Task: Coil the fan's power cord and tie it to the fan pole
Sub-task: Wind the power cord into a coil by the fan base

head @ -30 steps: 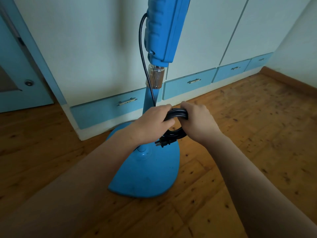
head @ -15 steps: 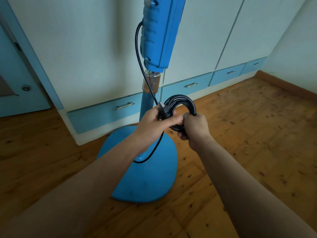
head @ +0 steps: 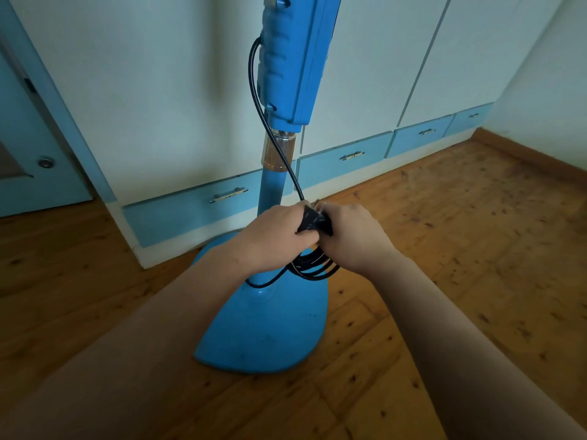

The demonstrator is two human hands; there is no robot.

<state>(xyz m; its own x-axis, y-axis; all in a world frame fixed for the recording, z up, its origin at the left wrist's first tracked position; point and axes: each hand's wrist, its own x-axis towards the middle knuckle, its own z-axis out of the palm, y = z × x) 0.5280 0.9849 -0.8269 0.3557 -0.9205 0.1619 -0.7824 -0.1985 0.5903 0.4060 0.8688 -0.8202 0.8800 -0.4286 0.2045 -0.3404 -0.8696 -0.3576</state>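
Observation:
A blue standing fan rises in the middle, with its pole (head: 271, 192) set in a blue base (head: 266, 338) on the wooden floor. A black power cord (head: 258, 100) runs from the fan's control housing (head: 292, 58) down to my hands. My left hand (head: 273, 238) and my right hand (head: 352, 236) both grip the coiled cord (head: 314, 268) just right of the pole. The black plug (head: 313, 219) sticks up between them, prongs upward. Several loops hang below my hands, and one strand curves round the foot of the pole.
White cupboards with blue drawers (head: 197, 211) stand right behind the fan. A blue door (head: 35, 166) is at the left. Wooden floor (head: 460, 249) stretches to the right, to a wall with a wooden skirting.
The coil, held upright above my hands half a second ago, now hangs below them. My hands have closed together over the plug.

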